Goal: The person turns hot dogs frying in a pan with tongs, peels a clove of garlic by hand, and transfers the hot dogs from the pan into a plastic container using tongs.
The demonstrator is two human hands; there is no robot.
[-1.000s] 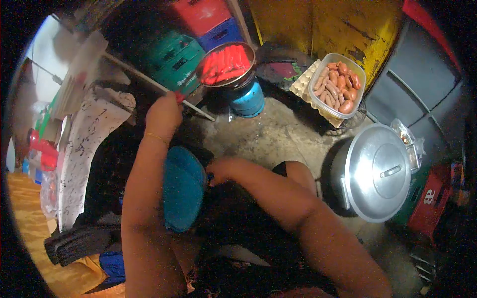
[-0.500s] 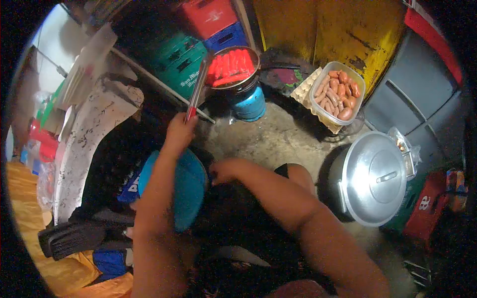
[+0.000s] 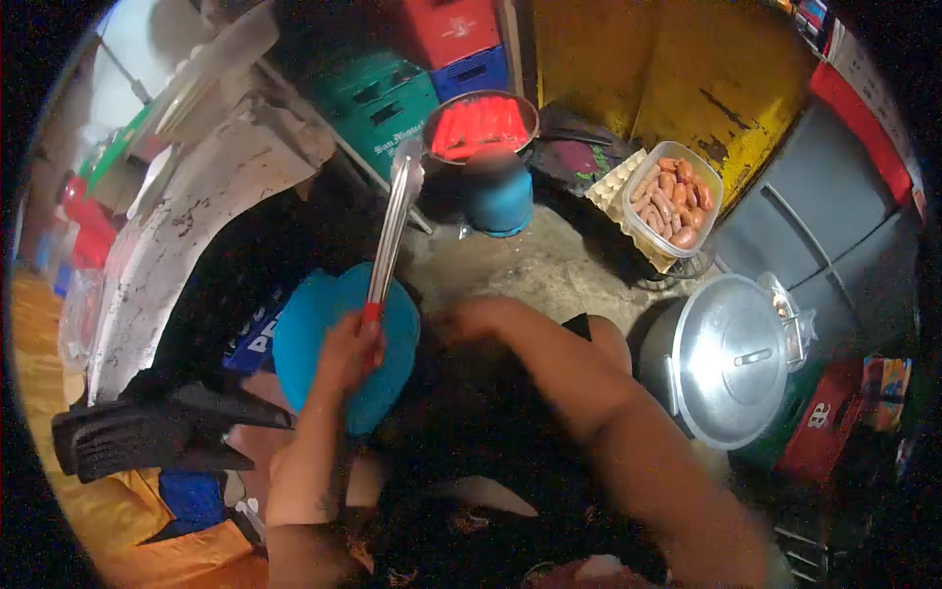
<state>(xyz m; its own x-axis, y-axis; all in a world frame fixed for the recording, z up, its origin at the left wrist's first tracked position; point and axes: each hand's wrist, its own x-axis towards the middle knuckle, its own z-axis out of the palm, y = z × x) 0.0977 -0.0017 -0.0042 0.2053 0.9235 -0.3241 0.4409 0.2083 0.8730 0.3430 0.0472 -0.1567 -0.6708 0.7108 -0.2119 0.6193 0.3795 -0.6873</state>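
My left hand (image 3: 351, 351) is closed round the red handle of metal tongs (image 3: 392, 231), whose tips point up toward the stove. Below it is a blue basin (image 3: 388, 393). My right hand (image 3: 476, 322), blurred, is to the right of the basin, its fingers too smeared to read. Ahead, a round pan holds bright red hotdogs (image 3: 481, 128) above a blue gas canister (image 3: 497, 201). At the right, a clear plastic tub (image 3: 655, 236) of sausages (image 3: 677, 201) rests on an egg tray (image 3: 613, 191).
A large lidded metal pot (image 3: 731, 368) stands at the right. Green crates (image 3: 392, 118), a blue crate (image 3: 471, 74) and a red crate (image 3: 451, 29) are stacked behind the stove. A worn white surface (image 3: 186, 236) is at the left, above a black slotted object (image 3: 147, 437).
My left hand has come down and back over the basin, bringing the tongs with it. My right hand has moved slightly away from the basin's edge. The view has shifted a little.
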